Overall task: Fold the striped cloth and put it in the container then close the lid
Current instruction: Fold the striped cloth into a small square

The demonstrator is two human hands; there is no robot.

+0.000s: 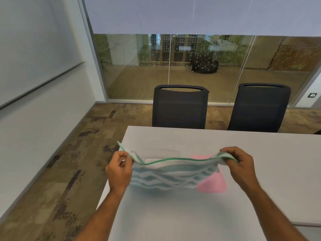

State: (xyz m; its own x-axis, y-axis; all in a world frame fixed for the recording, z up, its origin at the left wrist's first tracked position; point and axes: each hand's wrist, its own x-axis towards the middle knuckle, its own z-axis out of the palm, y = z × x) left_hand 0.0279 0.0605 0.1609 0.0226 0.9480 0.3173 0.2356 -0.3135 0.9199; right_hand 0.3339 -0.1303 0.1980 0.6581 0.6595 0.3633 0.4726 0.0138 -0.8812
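With the left hand [119,169] and right hand [240,164] each pinching a top corner of the striped cloth [172,176] above the desk [260,145], the corners should meet squarely and the edges align before creasing.

arms: two, bare to the frame edge, no sleeves showing
hands [119,173]: bare, ungloved
wrists: nothing worn

We look from one head-worn camera, forward and down over the desk [173,214], close above it, facing two chairs [179,108].
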